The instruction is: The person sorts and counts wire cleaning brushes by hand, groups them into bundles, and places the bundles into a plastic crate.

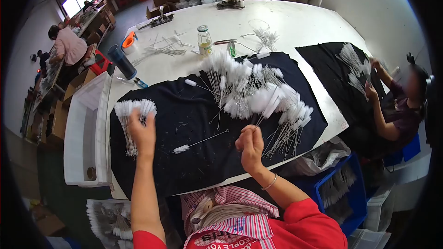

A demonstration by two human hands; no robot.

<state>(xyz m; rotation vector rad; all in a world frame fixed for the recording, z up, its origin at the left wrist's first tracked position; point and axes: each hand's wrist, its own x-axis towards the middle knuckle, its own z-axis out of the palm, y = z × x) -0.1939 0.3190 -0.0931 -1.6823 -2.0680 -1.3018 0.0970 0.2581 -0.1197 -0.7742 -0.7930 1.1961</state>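
Note:
My right hand (pixel 251 148) is closed around the wire stems of a few white-bristled bottle brushes (pixel 271 106), heads pointing up and away. The heads are slightly blurred. My left hand (pixel 142 131) lies over the right side of a neat stack of brushes (pixel 124 110), thumb and fingers apart near the bristle heads. Between my hands a single brush (pixel 181 149) rests on the dark cloth (pixel 198 175), its looped wire end toward my right hand. A large loose heap of brushes (pixel 230 76) spreads beyond my right hand.
A glass jar (pixel 204 41), orange tape roll (pixel 129 41), dark bottle (pixel 122 62) and pliers (pixel 224 42) stand or lie behind the cloth. A white bin (pixel 85 133) is at left, a blue crate (pixel 341 189) at right. Another person (pixel 401 110) handles brushes at the right.

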